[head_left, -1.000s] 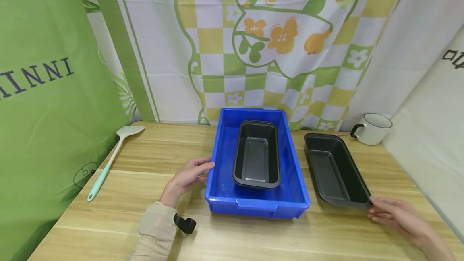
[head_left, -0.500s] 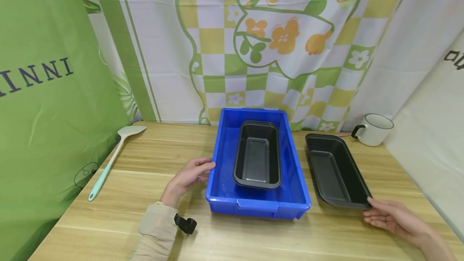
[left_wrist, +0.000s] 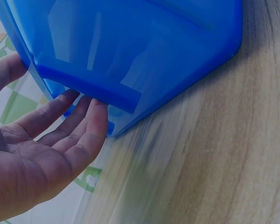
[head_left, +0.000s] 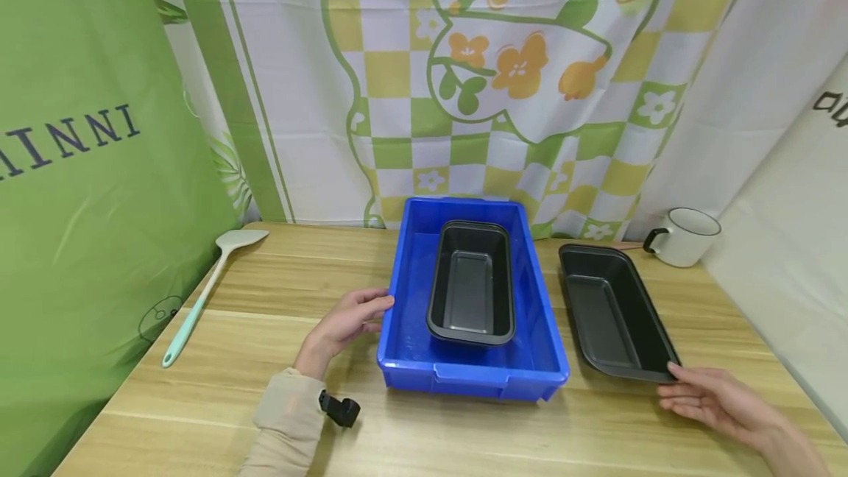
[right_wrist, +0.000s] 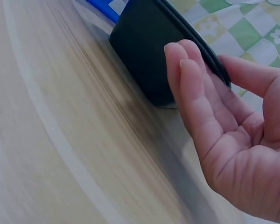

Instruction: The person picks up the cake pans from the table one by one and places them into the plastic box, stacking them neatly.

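Observation:
In the head view a blue plastic bin point(head_left: 473, 372) stands mid-table, with a black loaf pan point(head_left: 471, 287) lying in it. My left hand point(head_left: 341, 324) holds the bin's left side. In the left wrist view the thumb is at the rim and the fingers point(left_wrist: 97, 122) touch the wall under a ledge. To the right of the bin is a second black loaf pan point(head_left: 612, 322). My right hand point(head_left: 722, 407) pinches its near right corner, thumb on the rim and fingers against the outer wall of the pan point(right_wrist: 144, 51) in the right wrist view.
A white mug point(head_left: 685, 238) with a black handle stands at the back right. At the left lies a spatula point(head_left: 199, 300) with a mint-green handle. Patterned cloth point(head_left: 503, 94) hangs behind the wooden table point(head_left: 424, 436), and a green cloth point(head_left: 86, 205) hangs at its left.
My right hand has slid slightly left around the corner of the right loaf pan. The left hand, the bin and both pans look almost unmoved.

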Demonstrator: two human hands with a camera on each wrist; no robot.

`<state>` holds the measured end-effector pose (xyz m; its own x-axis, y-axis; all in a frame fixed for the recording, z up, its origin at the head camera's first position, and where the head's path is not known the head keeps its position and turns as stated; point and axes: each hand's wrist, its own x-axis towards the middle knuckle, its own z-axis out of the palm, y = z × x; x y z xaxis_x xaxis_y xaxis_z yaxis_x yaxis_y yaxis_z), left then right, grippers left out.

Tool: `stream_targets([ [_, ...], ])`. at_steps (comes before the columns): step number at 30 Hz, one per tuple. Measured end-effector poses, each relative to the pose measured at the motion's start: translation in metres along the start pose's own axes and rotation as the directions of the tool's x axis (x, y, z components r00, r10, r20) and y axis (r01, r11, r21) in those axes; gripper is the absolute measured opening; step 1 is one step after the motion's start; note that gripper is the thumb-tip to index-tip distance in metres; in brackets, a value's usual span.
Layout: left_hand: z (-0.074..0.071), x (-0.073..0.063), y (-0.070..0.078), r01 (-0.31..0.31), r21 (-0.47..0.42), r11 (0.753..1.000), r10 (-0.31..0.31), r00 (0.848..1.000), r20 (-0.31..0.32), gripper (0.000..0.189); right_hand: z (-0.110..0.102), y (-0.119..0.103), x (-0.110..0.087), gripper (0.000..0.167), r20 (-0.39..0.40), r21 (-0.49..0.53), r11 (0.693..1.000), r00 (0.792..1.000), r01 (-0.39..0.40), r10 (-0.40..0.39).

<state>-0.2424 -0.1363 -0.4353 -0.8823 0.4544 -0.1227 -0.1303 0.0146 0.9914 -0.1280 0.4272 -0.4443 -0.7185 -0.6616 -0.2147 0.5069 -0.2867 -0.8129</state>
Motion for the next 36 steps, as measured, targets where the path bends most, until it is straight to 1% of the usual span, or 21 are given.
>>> stream_targets([
  [3,0.000,0.000,0.000,0.001,-0.002,1.000,-0.001,1.000,0.001,0.058,0.003,0.000,0.004,0.050,0.056,0.049,0.999,0.998,0.017,-0.019],
  [7,0.000,0.000,0.001,0.000,0.000,1.000,0.000,1.000,0.003,0.058,0.010,-0.004,0.010,0.051,0.096,0.058,0.996,0.993,0.062,-0.068],
  [10,0.000,0.000,0.000,-0.001,0.000,1.000,0.001,1.000,0.004,0.058,0.017,-0.008,0.012,0.051,0.094,0.026,0.994,0.990,0.107,-0.109],
  [14,0.000,0.000,0.001,-0.004,0.000,1.000,0.004,1.000,0.005,0.057,0.025,-0.011,0.015,0.050,0.088,-0.026,0.989,0.986,0.145,-0.142],
  [19,0.000,0.000,0.000,-0.004,0.007,1.000,0.004,1.000,0.000,0.056,0.030,-0.010,0.018,0.050,0.095,-0.008,0.988,0.984,0.152,-0.150],
  [21,0.000,0.000,0.000,0.001,0.009,1.000,-0.001,1.000,-0.002,0.055,0.031,-0.010,0.019,0.050,0.088,0.010,0.990,0.986,0.144,-0.144],
  [24,0.000,0.000,0.001,0.003,0.008,1.000,-0.003,1.000,-0.001,0.055,0.034,-0.011,0.019,0.050,0.071,0.010,0.990,0.988,0.138,-0.139],
  [29,0.000,0.000,0.001,-0.004,0.006,1.000,0.004,1.000,0.001,0.056,0.042,-0.016,0.017,0.049,0.025,-0.041,0.988,0.989,0.149,-0.148],
  [33,0.000,0.000,0.001,-0.003,0.007,1.000,0.003,1.000,-0.005,0.056,0.048,-0.020,0.017,0.050,-0.015,-0.109,0.978,0.983,0.179,-0.182],
  [36,0.001,-0.001,0.001,0.002,0.005,1.000,-0.002,1.000,-0.009,0.057,0.052,-0.024,0.017,0.050,-0.024,-0.138,0.971,0.980,0.194,-0.200],
])
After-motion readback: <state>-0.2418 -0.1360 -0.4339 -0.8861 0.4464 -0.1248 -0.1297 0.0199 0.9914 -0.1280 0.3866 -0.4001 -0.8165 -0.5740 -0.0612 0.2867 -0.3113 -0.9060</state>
